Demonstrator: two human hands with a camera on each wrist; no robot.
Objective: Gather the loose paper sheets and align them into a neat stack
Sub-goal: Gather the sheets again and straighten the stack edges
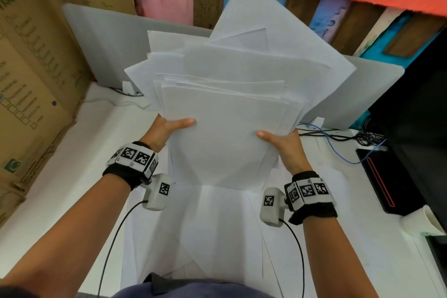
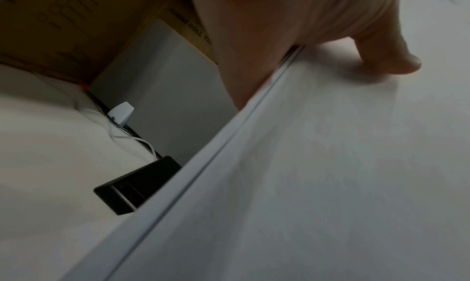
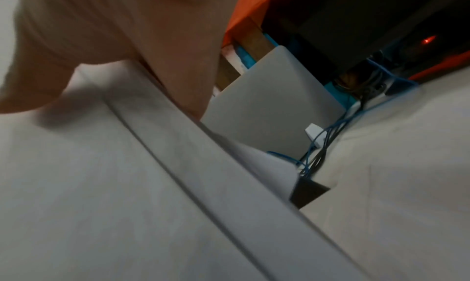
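A: Where is the bundle of sheets (image 1: 227, 113) held?

B: Raised above the desk (image 1: 72, 164), tilted away from the body; its near end is pinched from both sides, thumbs on top, the other fingers hidden beneath.

A: By which hands?

B: The left hand (image 1: 167, 128) grips the left edge; the right hand (image 1: 283, 145) grips the right edge; neither is nearer. The long axis runs away from the body; far ends are fanned unevenly; more sheets on the desk (image 1: 205, 225) lie below, so squaring would likely be done downward.

bare forearms; black wristbands (image 1: 314, 213) carrying checkered marker tiles, white camera pods (image 1: 158, 191), thin black cables (image 1: 113, 237).
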